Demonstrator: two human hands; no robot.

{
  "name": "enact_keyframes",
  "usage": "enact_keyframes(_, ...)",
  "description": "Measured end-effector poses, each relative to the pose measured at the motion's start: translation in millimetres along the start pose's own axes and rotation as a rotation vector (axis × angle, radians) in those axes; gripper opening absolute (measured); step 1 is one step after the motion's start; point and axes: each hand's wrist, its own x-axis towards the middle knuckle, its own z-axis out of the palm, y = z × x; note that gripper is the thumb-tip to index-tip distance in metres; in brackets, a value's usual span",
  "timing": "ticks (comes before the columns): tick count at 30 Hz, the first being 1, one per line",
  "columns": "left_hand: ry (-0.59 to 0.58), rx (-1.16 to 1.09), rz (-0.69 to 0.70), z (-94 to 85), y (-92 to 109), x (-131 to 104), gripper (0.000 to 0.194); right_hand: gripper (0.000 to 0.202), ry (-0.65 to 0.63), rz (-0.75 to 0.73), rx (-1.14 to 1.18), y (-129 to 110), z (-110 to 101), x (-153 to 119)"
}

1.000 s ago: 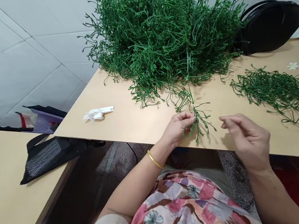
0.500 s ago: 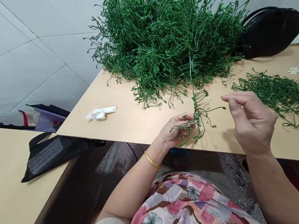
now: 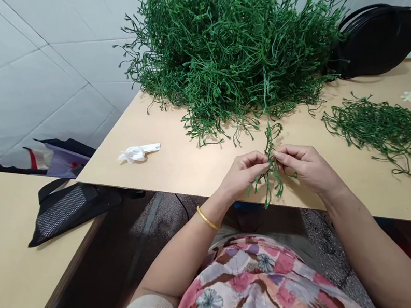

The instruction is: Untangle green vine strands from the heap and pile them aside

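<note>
Two hands, one green sprig between them at the bench's near edge.
Your left hand point(image 3: 247, 172) and right hand point(image 3: 307, 164) are each pinching the sprig point(image 3: 275, 176); one big green pile point(image 3: 227, 50) is filling the bench's point(image 3: 184, 165) far edge, one smaller heap point(image 3: 382, 127) lying rightward.

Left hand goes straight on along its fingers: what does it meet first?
Most likely the right hand, just past the green sprig that the left hand pinches; depth between them is unclear.
</note>
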Motion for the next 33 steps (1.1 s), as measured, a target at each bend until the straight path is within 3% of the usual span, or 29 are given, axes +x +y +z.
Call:
enact_keyframes(4,-0.022,-0.068,-0.071,1.4,-0.5,1.6,0.022,0.025,-0.014,0.016,0.024,-1.3,-2.0,-4.6)
enact_keyframes(9,0.02,-0.02,-0.041,2.6,1.6,3.8,0.012,0.022,-0.035,0.063,0.072,-0.2,-9.3,-6.7)
enact_keyframes(13,0.046,-0.144,-0.053,3.2,0.4,5.2,0.017,0.025,-0.011,0.006,0.044,6.4,-7.6,-7.3)
enact_keyframes(16,0.046,-0.219,-0.097,2.7,-1.3,5.7,0.022,0.028,0.057,-0.139,-0.184,8.0,-2.9,-8.0)
enact_keyframes(20,0.026,-0.148,-0.04,4.1,-2.6,6.1,0.023,0.025,0.222,-0.391,-0.678,4.6,1.1,-8.4)
enact_keyframes(24,0.009,-0.151,-0.066,4.9,-2.5,6.9,0.026,0.021,0.171,-0.484,-0.937,2.7,-0.7,-8.4)
enact_keyframes(28,-0.029,-0.234,-0.143,2.8,-0.9,10.5,0.031,0.019,0.089,-0.479,-0.799,3.9,-1.9,-8.7)
enact_keyframes(33,-0.108,-0.104,-0.171,0.6,3.3,17.4,0.029,0.02,0.13,-0.392,-0.531,6.2,1.0,-11.0)
